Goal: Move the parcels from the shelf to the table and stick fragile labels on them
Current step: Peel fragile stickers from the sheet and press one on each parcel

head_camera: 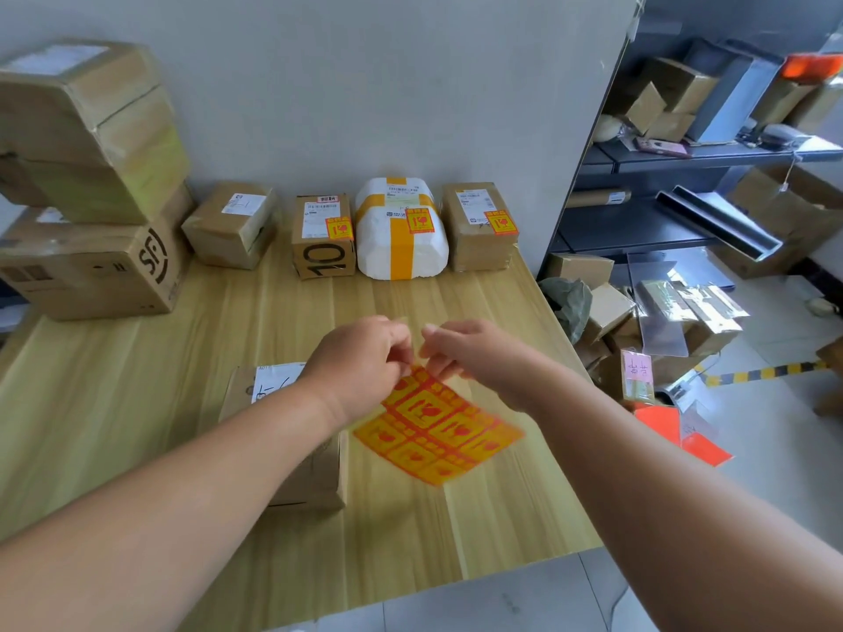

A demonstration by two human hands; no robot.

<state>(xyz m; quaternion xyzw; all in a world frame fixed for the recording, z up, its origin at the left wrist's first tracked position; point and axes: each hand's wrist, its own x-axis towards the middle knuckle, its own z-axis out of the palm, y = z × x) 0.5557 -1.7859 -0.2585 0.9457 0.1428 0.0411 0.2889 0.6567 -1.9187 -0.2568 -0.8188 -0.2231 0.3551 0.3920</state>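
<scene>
Above the wooden table (137, 394) I hold a yellow sheet of red fragile labels (438, 431) by its top edge. My left hand (360, 362) and my right hand (474, 353) both pinch that edge, fingertips almost meeting. Under my left forearm lies a brown parcel (314, 476) with a white address slip and no fragile label showing. Along the wall stand a plain brown parcel (232, 225), a box marked 10 (324, 237), a white foam parcel (401, 230) and another brown box (479, 228); the last three carry fragile labels.
Two big cartons (91, 193) are stacked at the table's left rear. Right of the table's edge, a dark shelf (711, 152) holds more boxes and metal channels. Loose boxes, plastic sleeves and orange sheets (675, 431) litter the floor below.
</scene>
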